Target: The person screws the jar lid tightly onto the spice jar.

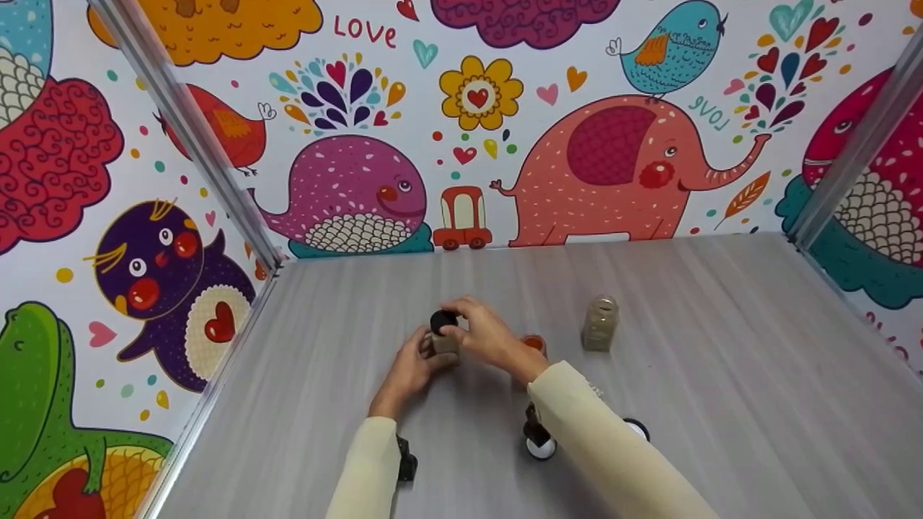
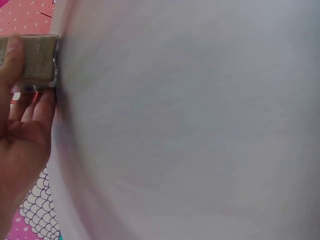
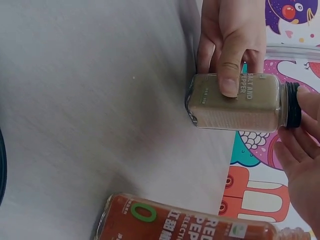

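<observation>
A small clear jar of grey-brown seasoning (image 3: 235, 107), labelled salt and pepper, stands upright on the table. My left hand (image 1: 409, 371) grips its body, thumb across the front and fingers behind, as the left wrist view also shows with the jar (image 2: 40, 62). On top of the jar is a black screw cap (image 1: 444, 321). My right hand (image 1: 489, 335) pinches this cap between thumb and fingers. Close to my right wrist stands a jar of red pepper (image 3: 185, 220), its threaded neck uncapped. The right forearm partly hides it in the head view.
A second jar of brownish seasoning (image 1: 600, 324), seemingly uncapped, stands to the right. A white disc with a black rim (image 1: 541, 448) lies near the right sleeve; another dark-rimmed disc (image 1: 638, 428) is partly hidden by it. Patterned panels (image 1: 476, 130) border the table's back and sides.
</observation>
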A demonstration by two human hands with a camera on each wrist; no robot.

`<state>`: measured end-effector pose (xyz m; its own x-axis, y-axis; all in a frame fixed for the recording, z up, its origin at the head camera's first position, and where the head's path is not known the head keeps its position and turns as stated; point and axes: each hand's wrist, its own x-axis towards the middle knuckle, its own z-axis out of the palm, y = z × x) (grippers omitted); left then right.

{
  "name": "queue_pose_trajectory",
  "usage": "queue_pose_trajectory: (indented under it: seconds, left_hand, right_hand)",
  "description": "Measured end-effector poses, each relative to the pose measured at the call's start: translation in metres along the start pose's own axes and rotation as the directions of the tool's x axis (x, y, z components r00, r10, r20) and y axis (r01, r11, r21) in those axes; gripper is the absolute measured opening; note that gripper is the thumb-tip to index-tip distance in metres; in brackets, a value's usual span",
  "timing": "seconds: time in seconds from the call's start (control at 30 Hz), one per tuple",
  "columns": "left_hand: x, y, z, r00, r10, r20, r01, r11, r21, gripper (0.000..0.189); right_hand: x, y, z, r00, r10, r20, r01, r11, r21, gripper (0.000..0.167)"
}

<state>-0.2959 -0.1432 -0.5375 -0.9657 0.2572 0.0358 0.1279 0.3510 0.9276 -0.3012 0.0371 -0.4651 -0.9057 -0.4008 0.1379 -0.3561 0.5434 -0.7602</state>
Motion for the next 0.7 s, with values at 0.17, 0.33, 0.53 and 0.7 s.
queue_pose_trajectory:
  seconds: [0.17, 0.33, 0.53, 0.7]
  left_hand:
    - [-0.0005, 0.0015, -0.0003, 1.000, 0.003, 0.000, -0.003, 1.000, 0.013, 0.063]
    - [0.0008, 0.0014, 0.0012, 1.000, 0.017, 0.004, -0.017, 1.000, -0.025, 0.059]
    - [-0.0003, -0.0012, 0.0001, 1.000, 0.007, 0.007, -0.007, 1.000, -0.012, 0.063]
    - [0.0001, 0.0000, -0.0002, 1.000, 0.018, 0.008, -0.018, 0.999, -0.030, 0.065]
  right_hand:
    - [-0.0005, -0.0023, -0.0008, 0.999, 0.033, 0.027, -0.033, 0.999, -0.008, 0.050]
    - [-0.0002, -0.0037, -0.0030, 0.999, 0.007, 0.040, -0.006, 0.999, -0.033, 0.058]
    - [0.0016, -0.0055, 0.0013, 0.999, -0.007, 0.042, 0.008, 1.000, -0.025, 0.046]
    - [0.0007, -0.0061, 0.0041, 1.000, 0.000, -0.009, 0.000, 1.000, -0.013, 0.044]
